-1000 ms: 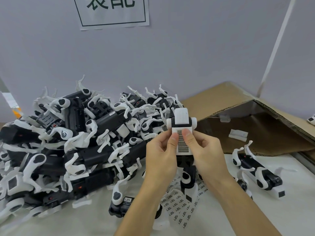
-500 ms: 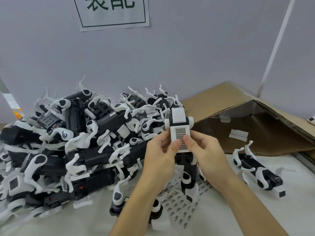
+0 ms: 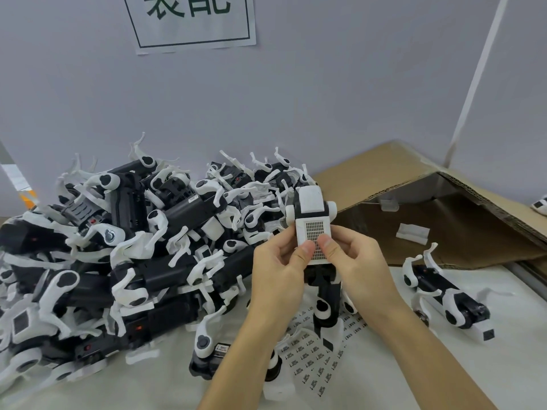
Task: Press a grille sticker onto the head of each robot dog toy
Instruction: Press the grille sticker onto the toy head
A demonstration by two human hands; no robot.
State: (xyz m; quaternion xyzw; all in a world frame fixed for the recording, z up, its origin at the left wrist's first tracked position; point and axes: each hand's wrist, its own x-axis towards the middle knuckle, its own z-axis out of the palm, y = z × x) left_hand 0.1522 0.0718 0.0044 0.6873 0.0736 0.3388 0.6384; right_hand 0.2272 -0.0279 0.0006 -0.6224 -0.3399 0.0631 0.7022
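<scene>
A robot dog toy [image 3: 313, 223] was held upright above the sticker sheet [image 3: 313, 359], its white head facing the camera; the left hand [image 3: 281, 267] and the right hand [image 3: 355, 261] gripped that head from either side, both thumbs pressed together low on the grille sticker [image 3: 315, 235], which lay on the face of the head; left of the held toy rose a heap of robot dogs [image 3: 124, 255]; right of it lay a single dog [image 3: 444, 294] before an opened cardboard box [image 3: 444, 220].

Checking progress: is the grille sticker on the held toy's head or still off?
On. The grille sticker lies flat on the toy's head, both thumbs pressing its lower part.
</scene>
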